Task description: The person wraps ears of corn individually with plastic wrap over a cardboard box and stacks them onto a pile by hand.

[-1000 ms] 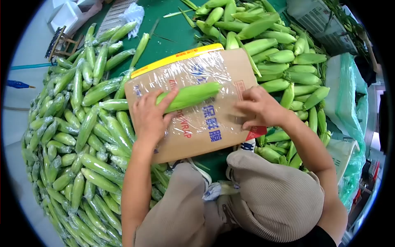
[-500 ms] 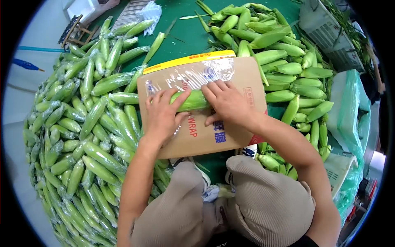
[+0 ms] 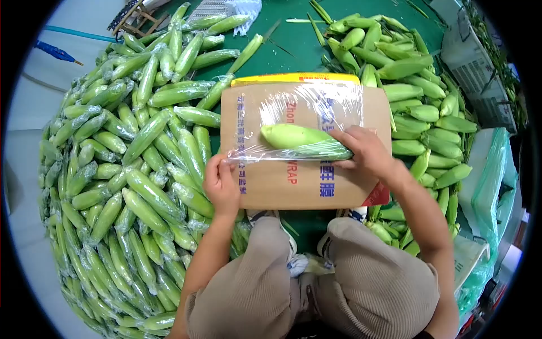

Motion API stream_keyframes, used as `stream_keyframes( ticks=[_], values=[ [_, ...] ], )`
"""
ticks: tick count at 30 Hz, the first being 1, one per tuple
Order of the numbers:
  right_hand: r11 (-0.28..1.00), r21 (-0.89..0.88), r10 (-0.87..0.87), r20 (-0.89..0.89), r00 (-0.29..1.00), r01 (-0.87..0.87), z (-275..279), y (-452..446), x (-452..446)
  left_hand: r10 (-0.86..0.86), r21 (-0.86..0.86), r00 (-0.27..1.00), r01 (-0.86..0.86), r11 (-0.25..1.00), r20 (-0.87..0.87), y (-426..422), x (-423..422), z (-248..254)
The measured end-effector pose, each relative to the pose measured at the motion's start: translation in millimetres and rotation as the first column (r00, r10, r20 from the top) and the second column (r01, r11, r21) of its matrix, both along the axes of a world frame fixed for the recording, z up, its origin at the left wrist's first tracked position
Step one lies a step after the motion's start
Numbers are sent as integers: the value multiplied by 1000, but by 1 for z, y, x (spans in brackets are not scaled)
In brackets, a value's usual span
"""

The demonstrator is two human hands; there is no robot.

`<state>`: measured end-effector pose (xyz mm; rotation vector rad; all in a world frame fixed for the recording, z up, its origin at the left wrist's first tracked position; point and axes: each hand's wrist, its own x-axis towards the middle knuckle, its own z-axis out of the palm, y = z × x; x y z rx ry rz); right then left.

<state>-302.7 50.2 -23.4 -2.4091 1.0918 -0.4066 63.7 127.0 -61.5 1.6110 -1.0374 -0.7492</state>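
Note:
An ear of corn (image 3: 296, 137) in its green husk lies across the cardboard box (image 3: 265, 189), on a sheet of clear plastic film (image 3: 347, 107). My left hand (image 3: 221, 182) pinches the near left edge of the film, beside the box's left side. At the right end of the ear, my right hand (image 3: 364, 151) has its fingers wrapped round the husk and film. Film stretches from my left fingers along the near side of the ear. A yellow box edge (image 3: 293, 77) shows behind the cardboard.
Film-wrapped corn (image 3: 147, 217) is heaped at the left. Unwrapped corn (image 3: 415, 110) is piled at the right on the green floor (image 3: 291, 48). White crates (image 3: 477, 70) and a green plastic bag (image 3: 497, 192) stand farther right. My knees are below the box.
My left hand has left the ear and taken the film's near edge. The ear's left end is now uncovered by hands, and my right hand has moved to its right end.

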Motion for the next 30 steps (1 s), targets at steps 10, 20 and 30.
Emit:
stream_keyframes(
  ticks=[10, 20, 30],
  values=[
    [966, -213, -140, 41, 989, 146, 14, -27, 24, -560, 265, 269, 671, 693, 784, -84, -79, 54],
    [906, 379, -132, -167, 977, 187, 34, -84, 38, -260, 47, 200, 700, 712, 945, -117, -101, 73],
    [975, -160, 135, -120, 983, -154, -23, -69, 67, -871, 564, 45, 745, 355, 488, -83, -93, 91]
  ],
)
